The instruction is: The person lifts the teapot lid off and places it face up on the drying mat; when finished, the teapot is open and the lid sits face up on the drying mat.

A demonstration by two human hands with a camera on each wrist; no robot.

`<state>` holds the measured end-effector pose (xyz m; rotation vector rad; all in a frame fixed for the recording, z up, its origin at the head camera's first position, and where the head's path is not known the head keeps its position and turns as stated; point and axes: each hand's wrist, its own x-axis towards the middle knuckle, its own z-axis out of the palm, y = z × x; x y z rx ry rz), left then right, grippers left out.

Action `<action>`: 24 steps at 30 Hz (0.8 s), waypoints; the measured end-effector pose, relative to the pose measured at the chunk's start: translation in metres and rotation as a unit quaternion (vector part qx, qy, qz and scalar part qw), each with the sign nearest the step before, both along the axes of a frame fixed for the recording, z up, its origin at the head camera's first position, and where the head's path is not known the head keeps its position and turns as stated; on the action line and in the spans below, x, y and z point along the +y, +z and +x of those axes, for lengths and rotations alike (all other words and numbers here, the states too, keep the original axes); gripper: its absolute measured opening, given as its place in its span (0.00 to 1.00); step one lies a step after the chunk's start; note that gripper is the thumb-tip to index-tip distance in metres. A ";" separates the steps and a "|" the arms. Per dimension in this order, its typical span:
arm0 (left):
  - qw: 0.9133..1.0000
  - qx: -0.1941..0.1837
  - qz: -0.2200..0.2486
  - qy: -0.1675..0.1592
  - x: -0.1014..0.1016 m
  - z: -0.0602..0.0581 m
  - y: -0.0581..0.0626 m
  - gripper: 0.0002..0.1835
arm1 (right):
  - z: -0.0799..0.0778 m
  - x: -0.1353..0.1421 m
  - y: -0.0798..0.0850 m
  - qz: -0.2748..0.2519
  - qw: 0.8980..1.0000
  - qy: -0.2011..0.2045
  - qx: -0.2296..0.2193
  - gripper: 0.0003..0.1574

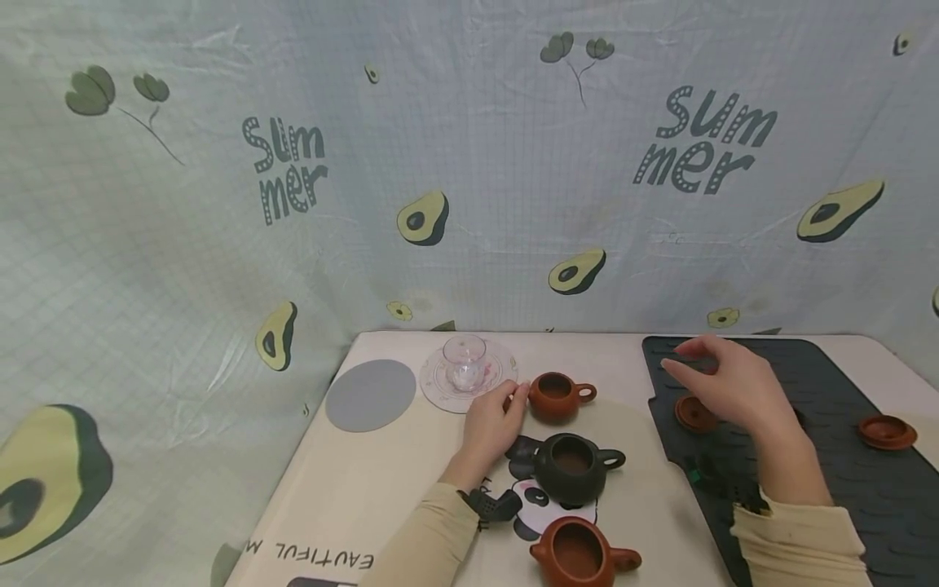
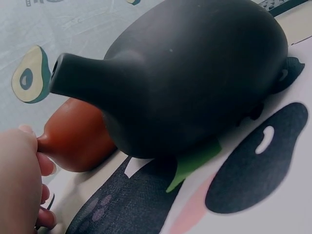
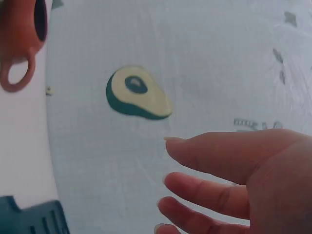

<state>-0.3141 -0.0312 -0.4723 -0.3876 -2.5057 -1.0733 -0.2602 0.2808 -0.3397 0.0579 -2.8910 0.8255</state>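
My left hand (image 1: 493,428) pinches the short spout of a small reddish-brown teapot (image 1: 555,405), which stands lidless at the back of a row. In the left wrist view the fingertips meet on that spout, beside a larger black teapot (image 2: 195,73). Nearest me in the row is another reddish-brown teapot (image 1: 592,568), also without a lid. My right hand (image 1: 744,391) hovers over a dark mat (image 1: 844,497), thumb and fingers apart with nothing between them. Below its fingers lies a round brown lid (image 1: 695,414); a dark item behind the wrist is mostly hidden.
A clear glass cup (image 1: 465,363) stands on a patterned round coaster (image 1: 434,383) at the back left. Left of it lies a grey disc (image 1: 370,395). Another brown lid (image 1: 888,433) is at the mat's right. A printed curtain (image 1: 484,163) hangs behind the table.
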 end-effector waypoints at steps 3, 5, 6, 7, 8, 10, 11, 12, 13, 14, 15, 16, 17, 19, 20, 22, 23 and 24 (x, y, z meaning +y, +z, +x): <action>1.000 -0.009 0.007 0.003 -0.001 0.000 -0.001 0.16 | 0.003 -0.012 0.004 -0.005 1.000 -0.002 0.021 0.37; 1.000 -0.010 0.016 0.004 -0.002 -0.001 -0.001 0.16 | 0.004 -0.018 0.006 -0.008 0.999 0.002 0.034 0.36; 1.000 -0.010 0.022 0.006 -0.002 -0.001 -0.002 0.16 | 0.005 -0.021 0.007 -0.010 0.999 0.006 0.039 0.35; 1.000 -0.008 0.029 0.007 -0.002 -0.002 -0.002 0.16 | 0.005 -0.023 0.008 -0.011 0.999 0.011 0.045 0.34; 0.999 -0.005 0.035 0.009 -0.002 -0.002 -0.003 0.15 | 0.005 -0.025 0.008 -0.012 0.999 0.014 0.050 0.34; 0.999 0.000 0.049 0.010 -0.001 -0.001 -0.004 0.15 | 0.006 -0.027 0.008 -0.014 0.998 0.020 0.058 0.34; 0.999 0.002 0.053 0.011 0.001 0.000 -0.004 0.15 | 0.008 -0.028 0.008 -0.017 0.998 0.022 0.060 0.34; 0.998 0.005 0.057 0.011 0.002 0.001 -0.004 0.14 | 0.009 -0.028 0.008 -0.019 0.998 0.023 0.063 0.35; 0.998 0.011 0.058 0.010 0.003 0.001 -0.004 0.14 | 0.010 -0.029 0.007 -0.021 0.997 0.023 0.065 0.35; 0.998 0.017 0.058 0.010 0.003 0.001 -0.003 0.14 | 0.010 -0.029 0.007 -0.023 0.997 0.024 0.067 0.35; 0.998 0.023 0.058 0.009 0.003 0.001 -0.002 0.14 | 0.010 -0.030 0.006 -0.025 0.997 0.025 0.068 0.35; 0.998 0.031 0.056 0.009 0.003 0.001 -0.002 0.14 | 0.010 -0.031 0.006 -0.027 0.997 0.026 0.069 0.35; 0.998 0.041 0.054 0.010 0.003 0.000 -0.001 0.14 | 0.010 -0.032 0.006 -0.027 0.997 0.027 0.068 0.35; 0.997 0.055 0.052 0.014 0.003 0.000 0.002 0.14 | 0.009 -0.033 0.005 -0.025 0.997 0.031 0.065 0.36; 0.996 0.062 0.053 0.018 0.002 0.000 0.003 0.13 | 0.008 -0.034 0.005 -0.024 0.997 0.035 0.063 0.37; 0.995 0.077 0.061 0.027 0.002 0.000 0.005 0.13 | 0.006 -0.036 0.005 -0.023 0.997 0.044 0.060 0.39; 0.994 0.085 0.066 0.031 0.001 0.001 0.006 0.13 | 0.006 -0.036 0.004 -0.023 0.997 0.048 0.060 0.39; 0.993 0.094 0.070 0.034 0.001 0.002 0.008 0.13 | 0.005 -0.037 0.004 -0.022 0.997 0.052 0.061 0.39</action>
